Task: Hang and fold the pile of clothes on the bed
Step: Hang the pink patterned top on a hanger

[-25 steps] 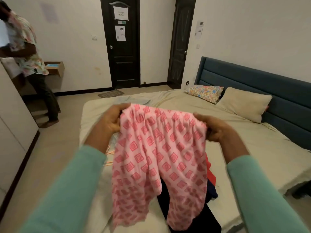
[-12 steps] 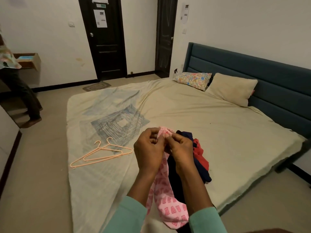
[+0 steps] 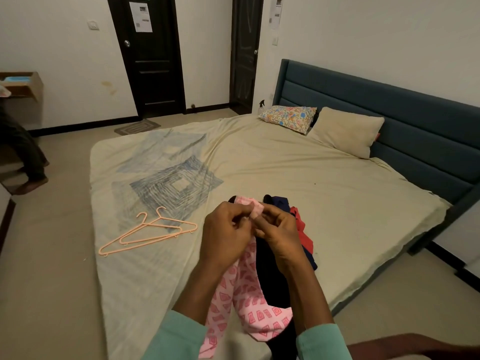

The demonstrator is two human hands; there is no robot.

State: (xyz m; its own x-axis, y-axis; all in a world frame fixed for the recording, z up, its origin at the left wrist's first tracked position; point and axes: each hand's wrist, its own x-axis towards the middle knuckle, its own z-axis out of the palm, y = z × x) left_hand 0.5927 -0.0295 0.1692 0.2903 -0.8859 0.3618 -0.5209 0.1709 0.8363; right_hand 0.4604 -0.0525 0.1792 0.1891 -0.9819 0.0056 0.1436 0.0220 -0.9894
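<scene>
Both hands (image 3: 250,231) pinching pink patterned garment (image 3: 255,314), fingers closed

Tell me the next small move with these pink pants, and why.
Probably lower the pink pants onto bare sheet on the bed and smooth them. Both hands, left hand and right hand, pinch the waistband together, legs hanging doubled, so the lengthwise fold looks done.

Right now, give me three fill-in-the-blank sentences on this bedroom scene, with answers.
1. Both hands pinch the top of a ____ patterned garment.
2. The number of hangers lying on the bed is ____.
3. The floral pillow lies nearer the ____ than the plain pillow does.

Answers: pink; two; doors
</scene>
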